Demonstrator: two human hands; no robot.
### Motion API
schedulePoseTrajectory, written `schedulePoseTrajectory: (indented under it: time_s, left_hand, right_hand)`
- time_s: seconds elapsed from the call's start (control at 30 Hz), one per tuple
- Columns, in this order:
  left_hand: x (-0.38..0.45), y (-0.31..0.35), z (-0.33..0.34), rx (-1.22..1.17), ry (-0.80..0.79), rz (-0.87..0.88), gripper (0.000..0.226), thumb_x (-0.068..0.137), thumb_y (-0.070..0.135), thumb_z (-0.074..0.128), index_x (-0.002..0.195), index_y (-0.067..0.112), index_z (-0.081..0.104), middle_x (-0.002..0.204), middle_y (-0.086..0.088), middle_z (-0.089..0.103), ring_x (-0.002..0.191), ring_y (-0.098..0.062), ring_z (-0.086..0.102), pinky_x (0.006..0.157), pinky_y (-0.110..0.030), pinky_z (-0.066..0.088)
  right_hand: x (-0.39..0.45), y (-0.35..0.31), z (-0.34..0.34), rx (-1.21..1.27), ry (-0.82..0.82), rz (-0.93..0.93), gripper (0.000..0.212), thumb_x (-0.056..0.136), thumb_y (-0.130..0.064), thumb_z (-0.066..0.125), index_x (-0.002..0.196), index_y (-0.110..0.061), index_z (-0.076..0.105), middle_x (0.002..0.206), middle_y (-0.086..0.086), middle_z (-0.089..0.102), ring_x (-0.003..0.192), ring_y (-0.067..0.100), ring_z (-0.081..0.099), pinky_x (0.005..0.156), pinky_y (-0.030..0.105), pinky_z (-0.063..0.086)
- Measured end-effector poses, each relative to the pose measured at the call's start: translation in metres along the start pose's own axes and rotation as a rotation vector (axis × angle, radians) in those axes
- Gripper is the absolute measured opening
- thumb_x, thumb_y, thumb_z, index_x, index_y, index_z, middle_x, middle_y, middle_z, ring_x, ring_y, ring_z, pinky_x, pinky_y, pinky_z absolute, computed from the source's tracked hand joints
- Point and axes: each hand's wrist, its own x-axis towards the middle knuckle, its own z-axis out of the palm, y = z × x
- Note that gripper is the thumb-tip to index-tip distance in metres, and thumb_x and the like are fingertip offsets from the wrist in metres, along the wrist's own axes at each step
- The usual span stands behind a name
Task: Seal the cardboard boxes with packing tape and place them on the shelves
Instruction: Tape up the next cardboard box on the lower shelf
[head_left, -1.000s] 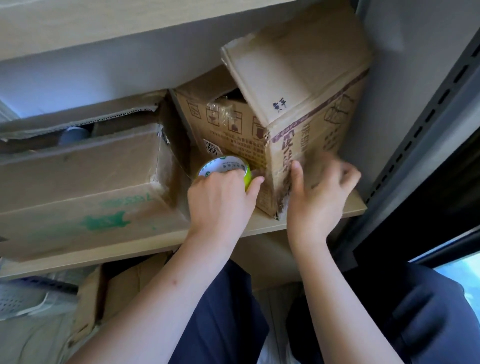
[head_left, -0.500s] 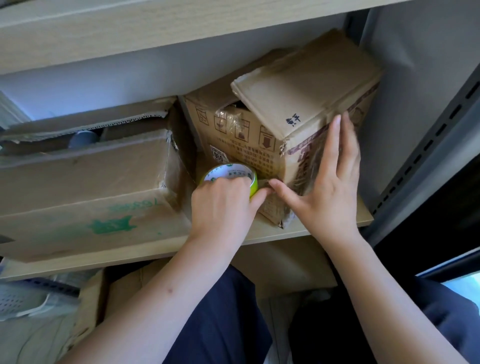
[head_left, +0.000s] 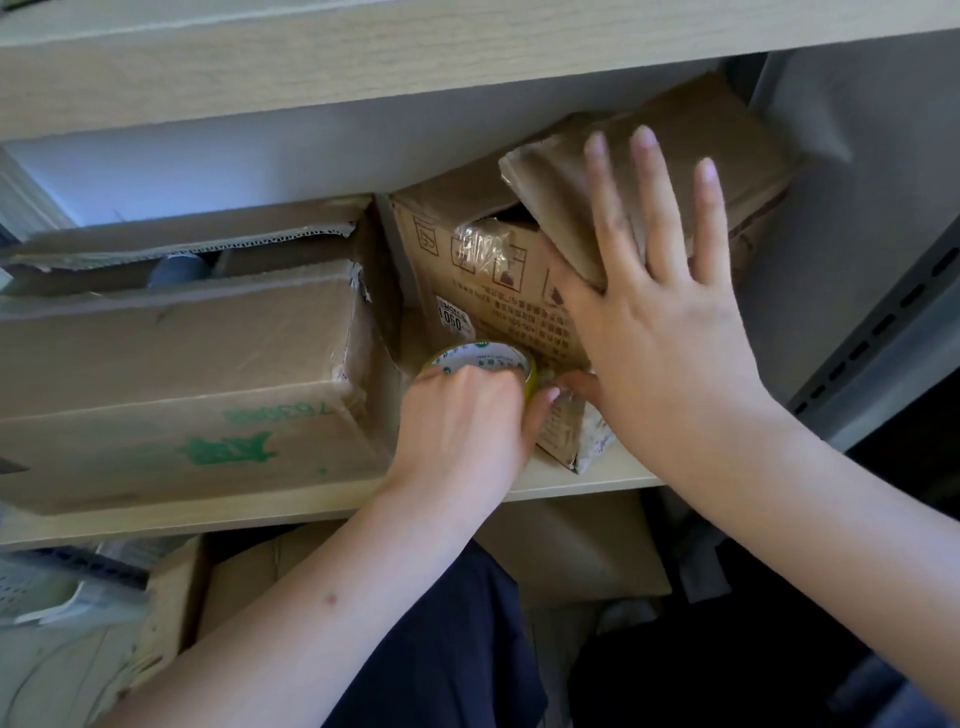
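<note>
Cardboard box (head_left: 483, 291) on shelf (head_left: 311, 506), right hand (head_left: 660, 332) flat on it, left hand (head_left: 462, 421) gripping tape roll (head_left: 480, 358)

Tilted brown box (head_left: 483, 280) on shelf (head_left: 571, 480), tape roll (head_left: 480, 359) beside it

On the shelf board (head_left: 597, 475) the tall box (head_left: 498, 291) stood at the right end, a wide box (head_left: 171, 384) lay to its left, and the tape roll (head_left: 480, 358) sat between them, against the tall box.

Brown boxes (head_left: 171, 364); green-rimmed tape roll (head_left: 480, 358)
</note>
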Motion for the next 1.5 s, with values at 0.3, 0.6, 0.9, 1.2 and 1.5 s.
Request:
schedulePoseTrajectory:
  time_s: [0.3, 0.6, 0.9, 1.2, 1.5]
  left_hand:
    - [0.002, -0.004, 0.000, 0.078, 0.074, -0.017, 0.045, 0.095, 0.059, 0.043, 0.073, 0.026, 0.064, 0.067, 0.008, 0.044, 0.062, -0.015, 0.047, 0.054, -0.024, 0.031]
    - [0.004, -0.012, -0.007, 0.029, -0.179, 0.166, 0.045, 0.098, 0.057, 0.036, 0.098, 0.019, 0.062, 0.072, 0.002, 0.056, 0.068, -0.023, 0.058, 0.059, -0.029, 0.047]
    - [0.019, -0.007, -0.001, 0.102, -0.167, -0.130, 0.029, 0.100, 0.046, 0.046, 0.091, 0.023, 0.061, 0.065, 0.004, 0.041, 0.067, -0.022, 0.047, 0.051, -0.026, 0.025]
    - [0.034, -0.001, 0.009, -0.138, -0.157, -0.112, 0.033, 0.096, 0.046, 0.050, 0.086, 0.018, 0.064, 0.086, -0.002, 0.063, 0.084, -0.026, 0.062, 0.067, -0.029, 0.046]
    - [0.030, -0.003, 0.011, -0.150, -0.126, -0.119, 0.040, 0.096, 0.055, 0.048, 0.095, 0.020, 0.065, 0.090, 0.000, 0.065, 0.083, -0.020, 0.064, 0.067, -0.031, 0.053]
  right_hand:
    - [0.015, -0.004, -0.014, 0.150, -0.226, 0.051, 0.087, 0.081, -0.034, 0.077, 0.149, -0.005, 0.030, 0.158, 0.027, 0.012, 0.145, 0.045, 0.019, 0.118, 0.049, 0.025]
    - [0.002, -0.005, -0.004, 0.118, -0.219, 0.148, 0.094, 0.058, -0.038, 0.094, 0.138, -0.011, 0.051, 0.145, 0.016, 0.042, 0.134, 0.036, 0.044, 0.104, 0.044, 0.045]
    - [-0.010, -0.007, -0.003, 0.058, -0.149, 0.168, 0.080, 0.064, -0.038, 0.091, 0.132, -0.014, 0.058, 0.141, 0.014, 0.048, 0.132, 0.034, 0.048, 0.098, 0.042, 0.050]
    - [-0.015, -0.004, 0.007, 0.093, -0.011, 0.149, 0.081, 0.061, -0.031, 0.092, 0.131, -0.007, 0.059, 0.139, 0.021, 0.050, 0.127, 0.039, 0.051, 0.097, 0.045, 0.051]
    - [-0.026, -0.011, 0.033, 0.307, 0.159, 0.112, 0.097, 0.081, -0.019, 0.077, 0.158, -0.021, 0.017, 0.153, 0.023, 0.027, 0.138, 0.043, 0.032, 0.116, 0.054, 0.024]
